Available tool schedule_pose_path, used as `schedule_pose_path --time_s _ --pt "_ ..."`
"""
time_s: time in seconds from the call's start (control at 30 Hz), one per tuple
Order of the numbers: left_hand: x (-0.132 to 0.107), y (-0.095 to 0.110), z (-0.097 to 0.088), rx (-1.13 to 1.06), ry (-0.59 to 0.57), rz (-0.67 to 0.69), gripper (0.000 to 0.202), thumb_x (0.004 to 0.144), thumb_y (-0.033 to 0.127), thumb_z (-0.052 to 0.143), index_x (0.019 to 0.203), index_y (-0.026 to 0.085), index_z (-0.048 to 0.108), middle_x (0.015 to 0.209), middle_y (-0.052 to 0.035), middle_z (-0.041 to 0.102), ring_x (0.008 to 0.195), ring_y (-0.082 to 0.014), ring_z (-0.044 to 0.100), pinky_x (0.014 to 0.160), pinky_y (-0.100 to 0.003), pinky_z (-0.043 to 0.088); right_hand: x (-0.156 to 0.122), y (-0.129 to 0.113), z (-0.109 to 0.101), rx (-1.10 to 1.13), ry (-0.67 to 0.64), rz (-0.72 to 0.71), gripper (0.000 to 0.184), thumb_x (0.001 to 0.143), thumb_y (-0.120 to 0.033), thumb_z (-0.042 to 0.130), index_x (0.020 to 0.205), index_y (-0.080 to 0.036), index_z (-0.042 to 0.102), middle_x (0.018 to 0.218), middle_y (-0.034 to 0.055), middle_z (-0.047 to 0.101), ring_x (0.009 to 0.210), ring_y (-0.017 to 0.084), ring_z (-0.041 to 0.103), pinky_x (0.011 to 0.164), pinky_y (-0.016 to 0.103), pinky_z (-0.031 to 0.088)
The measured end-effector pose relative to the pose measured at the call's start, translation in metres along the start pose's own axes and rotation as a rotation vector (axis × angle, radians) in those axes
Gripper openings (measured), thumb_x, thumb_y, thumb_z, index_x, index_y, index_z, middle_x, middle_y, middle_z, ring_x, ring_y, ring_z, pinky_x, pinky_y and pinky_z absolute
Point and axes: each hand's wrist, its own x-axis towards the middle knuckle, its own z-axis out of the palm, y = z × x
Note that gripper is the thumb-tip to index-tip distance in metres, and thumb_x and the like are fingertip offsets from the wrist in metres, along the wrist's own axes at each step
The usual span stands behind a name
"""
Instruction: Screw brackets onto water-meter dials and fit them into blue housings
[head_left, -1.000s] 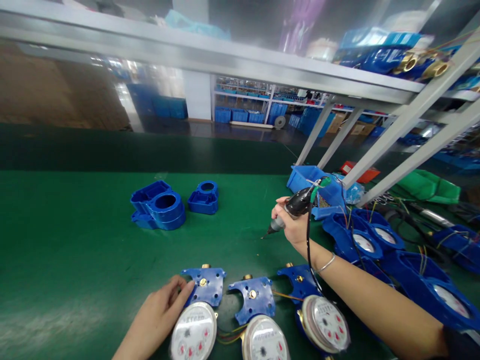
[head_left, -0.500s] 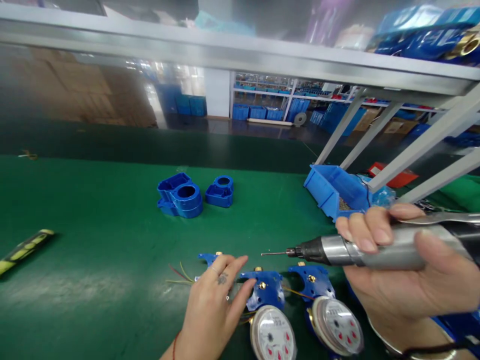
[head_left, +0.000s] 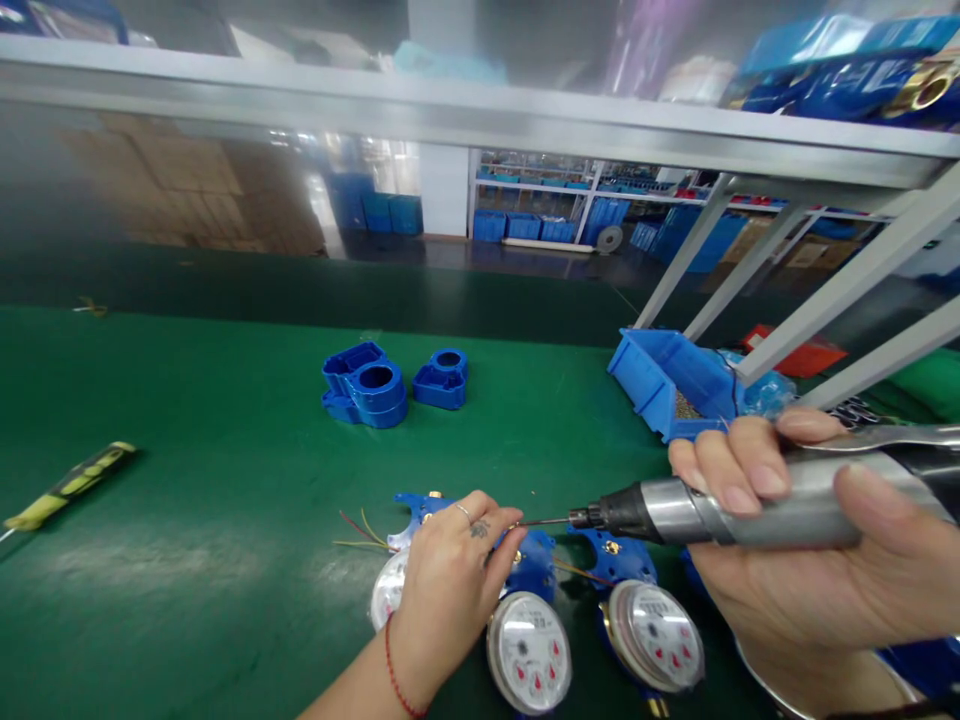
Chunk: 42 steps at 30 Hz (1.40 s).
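Right hand (head_left: pixel 810 575) is clutching a driver (head_left: pixel 667 510), left hand (head_left: pixel 457 560) pinching its bit (head_left: pixel 546 521); housings (head_left: pixel 381 405) are sitting near the desk (head_left: pixel 247 400) edge, racks (head_left: pixel 536 186) standing beyond.

The driver's barrel (head_left: pixel 810 512) looks metal (smooth, shiny), the larger blue housing (head_left: pixel 381 406) glossy plastic.

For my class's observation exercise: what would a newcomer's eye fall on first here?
First, the silver driver in the right hand at right, its bit at the fingertips of the left hand. Next, three round meter dials along the bottom; beyond, two blue housings on the green table.
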Motion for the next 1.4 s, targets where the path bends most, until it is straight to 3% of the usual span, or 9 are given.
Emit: schedule_pose_path --time_s 0.2,0.4,0.5,0.63,0.8,0.9,1.03,1.17,1.4 --pt "0.000 0.005 -0.004 0.077 -0.012 0.074 0.020 0.095 0.027 0.044 0.090 0.021 0.063 0.079 -0.0004 0.064 0.065 -0.0179 0.060 0.058 -0.032 0.047 -0.002 -0.004 0.000 -0.002 -0.028 0.042 0.024 0.065 -0.031 0.078 0.078 -0.021 0.061 0.056 -0.0033 0.035 0.046 0.011 0.035 0.047 0.026 0.039" --pt "0.004 0.013 -0.008 0.281 -0.207 0.188 0.011 0.089 0.016 0.053 0.083 0.018 0.062 0.073 -0.0007 0.060 0.061 -0.0193 0.057 0.055 -0.033 0.045 -0.004 -0.005 0.004 -0.071 -0.174 0.023 0.016 0.072 -0.034 0.073 0.079 -0.023 0.062 0.054 -0.0009 0.038 0.043 0.013 0.037 0.040 0.028 0.034" --pt "0.005 0.014 -0.013 0.291 -0.227 0.205 0.008 0.089 0.017 0.054 0.091 0.018 0.062 0.077 -0.0016 0.062 0.064 -0.0186 0.057 0.056 -0.031 0.046 -0.005 -0.005 0.004 -0.092 -0.214 0.032 0.015 0.075 -0.035 0.071 0.083 -0.025 0.064 0.055 0.0000 0.040 0.043 0.014 0.038 0.041 0.029 0.035" --pt "-0.008 -0.004 -0.038 0.210 -0.152 0.158 0.035 0.091 0.035 0.052 0.121 0.017 0.050 0.108 -0.0095 0.061 0.094 -0.0224 0.059 0.077 -0.037 0.053 -0.005 -0.004 -0.001 -0.093 -0.178 0.027 0.015 0.074 -0.034 0.071 0.084 -0.025 0.066 0.054 -0.0003 0.038 0.043 0.014 0.037 0.041 0.029 0.035" --pt "-0.047 -0.042 -0.063 0.311 -0.269 0.158 0.061 0.068 0.038 0.076 0.120 0.020 0.049 0.114 -0.0103 0.058 0.099 -0.0252 0.058 0.079 -0.039 0.056 -0.001 -0.004 -0.012 -0.130 -0.141 0.013 0.014 0.074 -0.036 0.069 0.083 -0.026 0.065 0.055 0.0001 0.034 0.044 0.014 0.032 0.040 0.031 0.034" --pt "-0.065 -0.054 -0.061 0.387 -0.307 0.154 0.077 0.063 0.033 0.080 0.130 0.019 0.044 0.116 -0.0108 0.059 0.097 -0.0244 0.060 0.077 -0.036 0.058 0.003 -0.003 -0.015 -0.125 -0.125 0.022 0.016 0.071 -0.035 0.071 0.080 -0.025 0.063 0.055 -0.0005 0.033 0.044 0.013 0.030 0.041 0.032 0.034" --pt "-0.071 -0.060 -0.054 0.338 -0.349 0.110 0.081 0.066 0.031 0.079 0.136 0.020 0.038 0.118 -0.0096 0.059 0.100 -0.0215 0.060 0.082 -0.031 0.056 0.010 -0.001 -0.013 -0.116 -0.099 0.024 0.019 0.069 -0.035 0.074 0.080 -0.024 0.064 0.056 0.0002 0.038 0.045 0.013 0.034 0.043 0.031 0.034" --pt "-0.069 -0.063 -0.047 0.271 -0.334 0.064 0.072 0.071 0.034 0.075 0.133 0.021 0.041 0.118 -0.0091 0.058 0.103 -0.0218 0.059 0.086 -0.032 0.055 0.015 0.004 -0.005 -0.090 -0.097 0.036 0.021 0.067 -0.033 0.077 0.080 -0.023 0.065 0.055 -0.0008 0.041 0.044 0.013 0.036 0.043 0.028 0.036" --pt "-0.074 -0.052 -0.026 0.237 -0.195 0.020 0.055 0.084 0.043 0.061 0.129 0.014 0.046 0.115 -0.0130 0.059 0.101 -0.0228 0.058 0.084 -0.033 0.055 0.025 0.034 0.023 -0.042 -0.259 0.069 0.019 0.070 -0.030 0.077 0.083 -0.022 0.065 0.057 -0.0018 0.050 0.046 0.011 0.046 0.047 0.025 0.041"
